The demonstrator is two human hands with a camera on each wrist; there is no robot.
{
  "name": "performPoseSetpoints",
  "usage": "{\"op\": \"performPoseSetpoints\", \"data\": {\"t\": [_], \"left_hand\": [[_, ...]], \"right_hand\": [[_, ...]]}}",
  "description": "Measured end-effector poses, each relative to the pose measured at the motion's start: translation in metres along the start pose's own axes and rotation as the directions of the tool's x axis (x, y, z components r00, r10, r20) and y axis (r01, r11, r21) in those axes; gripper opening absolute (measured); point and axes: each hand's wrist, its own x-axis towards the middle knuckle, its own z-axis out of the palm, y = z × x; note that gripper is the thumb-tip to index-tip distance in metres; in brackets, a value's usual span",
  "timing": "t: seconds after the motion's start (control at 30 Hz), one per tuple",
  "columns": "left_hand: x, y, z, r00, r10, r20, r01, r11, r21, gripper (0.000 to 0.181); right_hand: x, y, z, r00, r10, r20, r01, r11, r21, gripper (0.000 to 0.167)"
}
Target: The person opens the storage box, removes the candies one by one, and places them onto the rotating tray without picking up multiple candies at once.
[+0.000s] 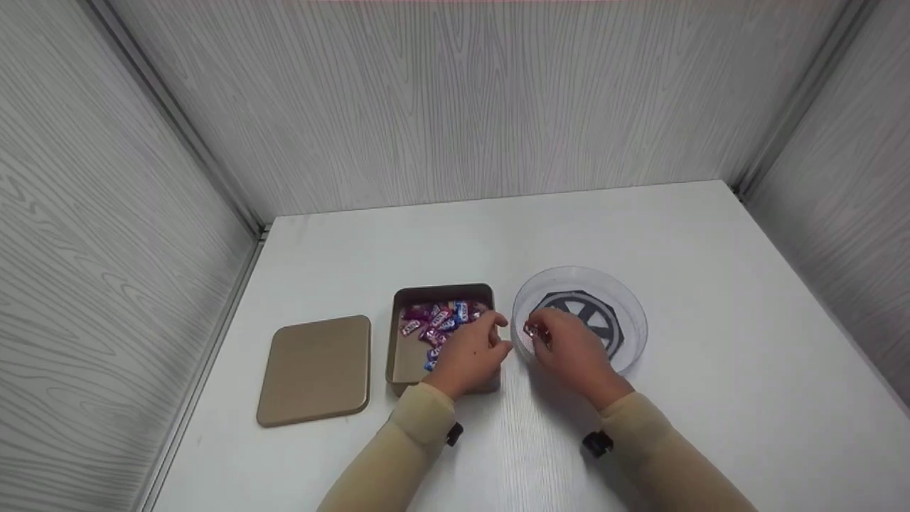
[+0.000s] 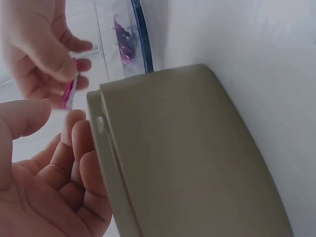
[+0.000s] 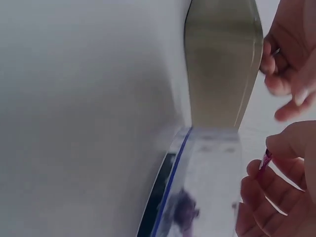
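My left hand (image 1: 468, 359) hovers at the right side of an open bronze tin (image 1: 407, 363), its fingers loosely bent and holding nothing. Inside the tin lie several small wrapped candies (image 1: 435, 333) in purple, red and blue. Over the near left part of a clear round bowl (image 1: 634, 313), my right hand (image 1: 579, 357) pinches a wrapped candy (image 3: 265, 160) with a pink and silver wrapper between thumb and fingers. Through the bowl's wall in the left wrist view, purple candy wrappers (image 2: 125, 44) show. My right hand hides part of the bowl's inside.
A flat bronze lid (image 1: 316, 370) lies on the white table (image 1: 498, 235) left of the tin. The bowl has a dark wheel-like pattern (image 1: 604, 327) at its base. Pale wood-grain panels (image 1: 455, 107) stand at the back and both sides.
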Motion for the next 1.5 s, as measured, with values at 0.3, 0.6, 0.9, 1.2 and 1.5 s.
{"op": "performPoseSetpoints", "data": {"t": [0.3, 0.6, 0.9, 1.2, 1.5], "left_hand": [[-0.003, -0.009, -0.003, 1.000, -0.028, 0.011, 0.028, 1.000, 0.004, 0.036], [-0.003, -0.016, -0.006, 0.999, -0.050, 0.021, 0.049, 0.998, 0.039, 0.033], [-0.002, -0.028, -0.011, 0.995, -0.097, 0.027, 0.093, 0.988, 0.127, 0.025], [-0.003, -0.043, -0.018, 0.983, -0.186, -0.013, 0.182, 0.948, 0.262, 0.036], [-0.001, -0.056, -0.028, 0.967, -0.252, -0.024, 0.243, 0.896, 0.371, 0.034]], "right_hand": [[0.001, 0.036, -0.010, 0.987, 0.160, 0.033, -0.154, 0.978, -0.141, 0.023], [-0.002, 0.050, -0.013, 0.975, 0.207, 0.081, -0.191, 0.967, -0.171, 0.022], [-0.003, 0.049, -0.012, 0.985, 0.171, 0.035, -0.163, 0.973, -0.167, 0.019], [-0.002, 0.037, -0.015, 0.989, 0.141, 0.034, -0.137, 0.985, -0.103, 0.017], [-0.004, 0.032, -0.015, 0.993, 0.114, 0.018, -0.112, 0.990, -0.083, 0.013]]}}
